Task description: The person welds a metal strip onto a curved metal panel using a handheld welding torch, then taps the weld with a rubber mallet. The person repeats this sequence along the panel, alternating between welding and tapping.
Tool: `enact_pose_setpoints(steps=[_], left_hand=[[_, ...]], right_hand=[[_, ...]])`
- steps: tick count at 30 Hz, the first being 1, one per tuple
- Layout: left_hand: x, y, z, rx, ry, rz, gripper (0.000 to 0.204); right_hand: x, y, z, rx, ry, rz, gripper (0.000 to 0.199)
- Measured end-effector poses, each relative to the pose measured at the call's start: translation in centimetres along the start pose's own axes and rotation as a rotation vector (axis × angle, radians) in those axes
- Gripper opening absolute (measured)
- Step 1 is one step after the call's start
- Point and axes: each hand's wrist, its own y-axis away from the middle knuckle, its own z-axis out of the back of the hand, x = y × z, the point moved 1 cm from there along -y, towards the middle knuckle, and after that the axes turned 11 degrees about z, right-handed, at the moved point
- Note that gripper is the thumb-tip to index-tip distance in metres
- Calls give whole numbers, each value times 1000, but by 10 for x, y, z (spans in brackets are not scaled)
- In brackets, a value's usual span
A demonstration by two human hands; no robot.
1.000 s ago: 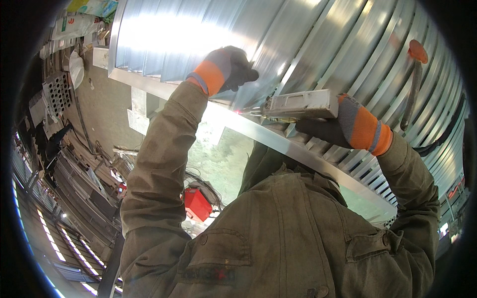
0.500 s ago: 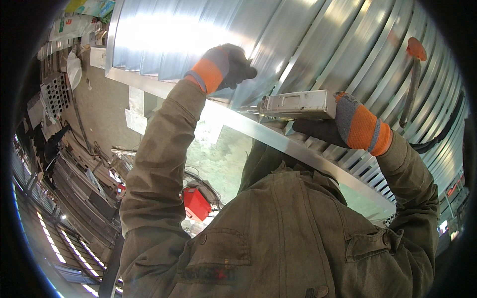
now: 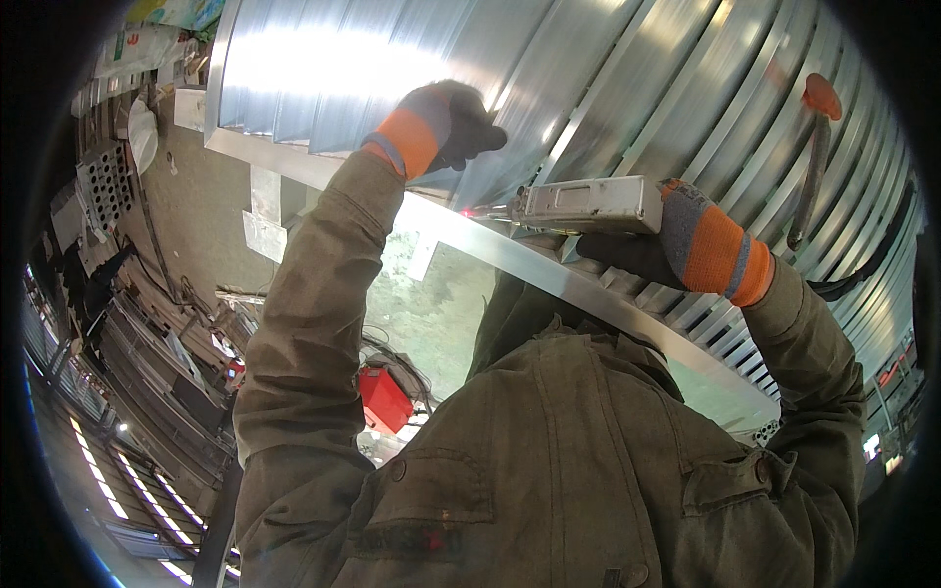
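My left hand [image 3: 449, 123], in a dark glove with an orange cuff, is curled against a ribbed, shiny metal panel [image 3: 608, 78] and grips one of its ribs. My right hand [image 3: 647, 253], gloved the same way, holds a grey box-shaped hand tool [image 3: 586, 204] from below. The tool's thin tip [image 3: 482, 212] points left and meets the flat metal edge strip [image 3: 549, 274] of the panel, where a small red glow shows. Both olive jacket sleeves reach up to the panel.
A long tool with an orange head [image 3: 819, 98] lies against the panel at upper right. A red box [image 3: 384, 398] sits on the concrete floor below. Metal racks and stacked profiles [image 3: 147, 343] fill the left side; a perforated block [image 3: 106, 181] stands further back.
Almost nothing differs. My left hand has crept slightly up the panel, and the tool stays at the same spot on the edge strip.
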Motion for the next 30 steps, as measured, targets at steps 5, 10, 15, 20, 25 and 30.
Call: enact_pose_setpoints(steps=[5,10,15,20,25,30], left_hand=[[5,-3,-4,-4,130,58,37],[12,-3,-6,-50,249,62,41],[6,-3,-5,-81,106,-16,31],[0,-3,-2,-30,169,45,30],[6,3,-6,-45,282,-3,28],[7,7,-5,-3,419,-37,26]], right_hand=[[16,-11,-1,-39,-83,115,41],[22,-13,1,43,-301,-218,46],[47,-14,12,60,-279,-175,39],[55,-23,7,-65,-40,31,45],[43,-16,10,22,-235,-152,35],[33,-17,3,-20,-153,34,35]])
